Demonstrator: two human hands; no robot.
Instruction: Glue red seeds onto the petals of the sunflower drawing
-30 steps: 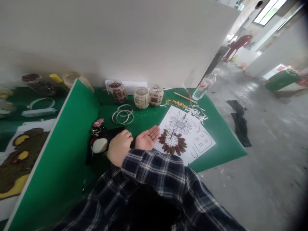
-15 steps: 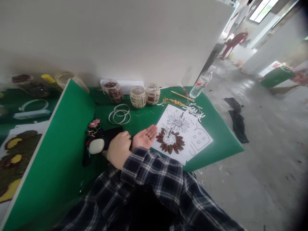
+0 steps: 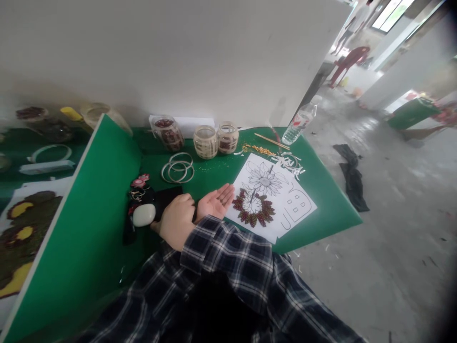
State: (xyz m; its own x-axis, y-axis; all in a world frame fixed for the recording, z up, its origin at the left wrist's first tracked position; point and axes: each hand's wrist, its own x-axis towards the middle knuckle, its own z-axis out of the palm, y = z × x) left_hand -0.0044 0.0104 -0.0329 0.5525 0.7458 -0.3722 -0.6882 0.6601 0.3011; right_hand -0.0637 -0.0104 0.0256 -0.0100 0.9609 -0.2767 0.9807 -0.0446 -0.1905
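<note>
My left hand [image 3: 176, 220] is curled into a loose fist, back up, resting on the green table [image 3: 321, 209] against the wrist of my other hand. Whatever its fingers hold is hidden. My right hand [image 3: 216, 202] lies palm up with fingers stretched out, at the left edge of a white sheet [image 3: 296, 209] printed with flower outlines. One flower [image 3: 254, 210] on that sheet is ringed with dark red seeds. A black pouch [image 3: 167, 196] and a white oval case [image 3: 144, 215] lie just left of my left hand. Plaid sleeves cover both my arms.
Three jars [image 3: 205, 141] with seeds stand at the wall, metal rings [image 3: 177, 169] in front of them. Yellow grains [image 3: 262, 150], thin sticks [image 3: 273, 141], paper scraps and a water bottle [image 3: 298, 125] lie far right. A green divider [image 3: 82, 228] stands left, with another seed picture [image 3: 21, 238] beyond it.
The hands hold the same pose. Only the view has shifted slightly.
</note>
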